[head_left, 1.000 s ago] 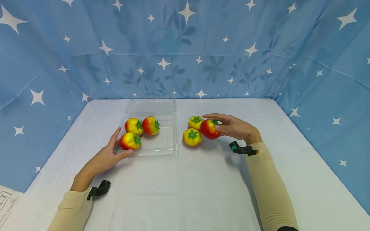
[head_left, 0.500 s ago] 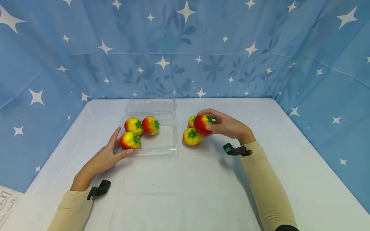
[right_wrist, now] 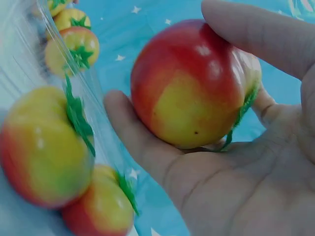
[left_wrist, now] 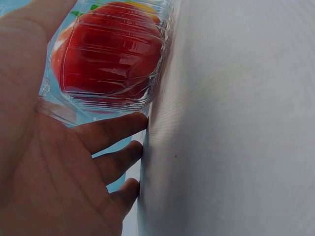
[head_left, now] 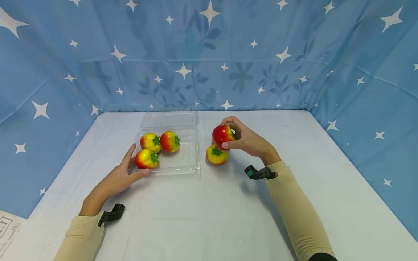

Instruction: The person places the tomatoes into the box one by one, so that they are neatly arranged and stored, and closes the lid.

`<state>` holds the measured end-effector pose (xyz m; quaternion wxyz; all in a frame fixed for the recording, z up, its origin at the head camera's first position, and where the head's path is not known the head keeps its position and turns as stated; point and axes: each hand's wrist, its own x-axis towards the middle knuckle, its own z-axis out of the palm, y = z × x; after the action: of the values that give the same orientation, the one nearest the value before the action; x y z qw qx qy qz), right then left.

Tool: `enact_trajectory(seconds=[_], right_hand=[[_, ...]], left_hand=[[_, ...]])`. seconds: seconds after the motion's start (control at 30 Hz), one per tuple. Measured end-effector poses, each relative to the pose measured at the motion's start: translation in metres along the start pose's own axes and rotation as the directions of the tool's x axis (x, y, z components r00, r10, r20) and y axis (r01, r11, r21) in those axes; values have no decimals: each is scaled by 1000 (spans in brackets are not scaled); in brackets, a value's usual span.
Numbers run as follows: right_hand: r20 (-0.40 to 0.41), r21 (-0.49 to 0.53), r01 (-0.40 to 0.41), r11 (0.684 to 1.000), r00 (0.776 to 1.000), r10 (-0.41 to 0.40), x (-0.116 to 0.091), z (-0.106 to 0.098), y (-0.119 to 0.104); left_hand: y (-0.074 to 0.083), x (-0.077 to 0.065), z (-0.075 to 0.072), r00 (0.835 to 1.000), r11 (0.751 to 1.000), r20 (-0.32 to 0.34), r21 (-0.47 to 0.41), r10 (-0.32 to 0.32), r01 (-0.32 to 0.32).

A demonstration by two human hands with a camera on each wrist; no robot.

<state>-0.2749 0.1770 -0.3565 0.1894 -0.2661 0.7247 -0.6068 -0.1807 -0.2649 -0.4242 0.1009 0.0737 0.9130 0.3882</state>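
In the head view, my right hand (head_left: pixel 250 142) pinches a red-and-yellow tomato (head_left: pixel 222 135) between thumb and fingers. The right wrist view shows this tomato (right_wrist: pixel 187 88) with its green leafy top turned towards the palm. Just below it, another tomato (head_left: pixel 217 156) sits on the table; one more behind the held tomato is mostly hidden. To the left lies a clear plastic clamshell box (head_left: pixel 183 161), lid folded back, with three tomatoes (head_left: pixel 169 141) inside. My left hand (head_left: pixel 119 180) rests against its near left corner, fingers along the side and thumb at the front.
A white cloth covers the table (head_left: pixel 183 224). Blue star-patterned curtain (head_left: pixel 209 83) closes off the back and both sides. The lid (head_left: pixel 171 119) of the box lies towards the back edge. Printed white material (head_left: pixel 9 232) shows at lower left.
My right hand has moved left and slightly up with the tomato, which now hides most of the one at the back. My left hand and the box have stayed put.
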Motion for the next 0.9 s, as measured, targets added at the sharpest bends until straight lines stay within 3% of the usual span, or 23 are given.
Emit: enact_trajectory(seconds=[0.33, 0.67, 0.9], right_hand=[[12, -1, 89, 996, 996, -89, 10, 20, -4], [41, -51, 116, 992, 993, -113, 17, 35, -5], [3, -98, 129, 987, 992, -129, 24, 50, -3]], left_hand=[[0, 0, 0, 1000, 1000, 1, -6, 6, -6], [-1, 0, 0, 1000, 1000, 0, -5, -4, 4], [-1, 1, 0, 1000, 1000, 3, -7, -3, 3]])
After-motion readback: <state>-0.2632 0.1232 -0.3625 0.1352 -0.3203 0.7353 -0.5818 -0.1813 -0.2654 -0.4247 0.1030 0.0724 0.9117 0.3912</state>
